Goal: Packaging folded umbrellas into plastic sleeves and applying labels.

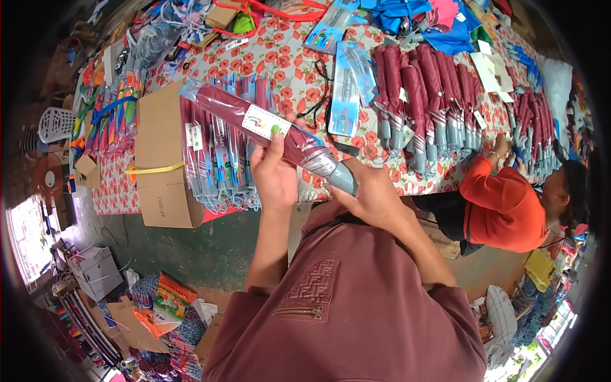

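Note:
A folded maroon umbrella (219, 104) in a clear plastic sleeve lies slantwise across both my hands above the table's front edge. My left hand (277, 169) grips its middle, the thumb pressing beside a white label (261, 122) with a green dot. Around the grey handle (342, 178) at the lower right end, my right hand (372, 194) is closed. Just left of my left hand, several sleeved maroon umbrellas (219, 143) lie in a row. More maroon umbrellas with grey handles (417, 95) are lined up to the right, seemingly without printed sleeves.
Red poppies cover the tablecloth (286, 48). A cardboard box (159, 146) stands at the left, beside rainbow-coloured umbrellas (124, 105). Printed blue sleeves (345, 95) and a black cord (320, 95) lie mid-table. A person in red (509, 207) works at the right near another umbrella row.

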A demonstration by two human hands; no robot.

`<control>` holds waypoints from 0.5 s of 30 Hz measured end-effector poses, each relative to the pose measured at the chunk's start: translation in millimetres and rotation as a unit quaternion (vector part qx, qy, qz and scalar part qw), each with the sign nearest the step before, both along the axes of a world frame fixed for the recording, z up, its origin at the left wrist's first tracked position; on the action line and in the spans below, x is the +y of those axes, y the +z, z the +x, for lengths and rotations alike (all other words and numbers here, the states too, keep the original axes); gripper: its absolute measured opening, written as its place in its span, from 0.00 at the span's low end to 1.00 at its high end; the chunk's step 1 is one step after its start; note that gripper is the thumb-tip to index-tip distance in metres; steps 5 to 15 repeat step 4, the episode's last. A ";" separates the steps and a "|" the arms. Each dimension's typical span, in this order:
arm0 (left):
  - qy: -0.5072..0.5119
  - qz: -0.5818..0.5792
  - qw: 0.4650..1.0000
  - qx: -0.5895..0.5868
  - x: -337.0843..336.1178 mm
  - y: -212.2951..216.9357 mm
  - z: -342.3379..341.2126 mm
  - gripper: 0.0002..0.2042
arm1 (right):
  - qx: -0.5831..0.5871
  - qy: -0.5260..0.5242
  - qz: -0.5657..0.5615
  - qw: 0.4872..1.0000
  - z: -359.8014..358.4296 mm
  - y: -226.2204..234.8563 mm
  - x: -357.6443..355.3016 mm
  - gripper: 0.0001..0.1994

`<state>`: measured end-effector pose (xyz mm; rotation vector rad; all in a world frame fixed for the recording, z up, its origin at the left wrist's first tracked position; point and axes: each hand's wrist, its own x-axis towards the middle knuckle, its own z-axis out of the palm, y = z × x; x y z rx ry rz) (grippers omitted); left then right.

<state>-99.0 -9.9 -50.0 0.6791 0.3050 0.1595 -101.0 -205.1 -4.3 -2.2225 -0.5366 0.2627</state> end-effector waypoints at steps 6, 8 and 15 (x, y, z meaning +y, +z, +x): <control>-0.061 0.006 0.997 -0.044 -19.5 -10.9 -16.2 0.21 | 0.097 -0.027 -0.009 0.995 -2.4 12.2 -3.1 0.17; -0.061 0.006 0.997 -0.044 -19.5 -10.9 -16.2 0.21 | 0.097 -0.027 -0.009 0.995 -2.4 12.2 -3.1 0.17; -0.061 0.006 0.997 -0.044 -19.5 -10.9 -16.2 0.21 | 0.097 -0.027 -0.009 0.995 -2.4 12.2 -3.1 0.17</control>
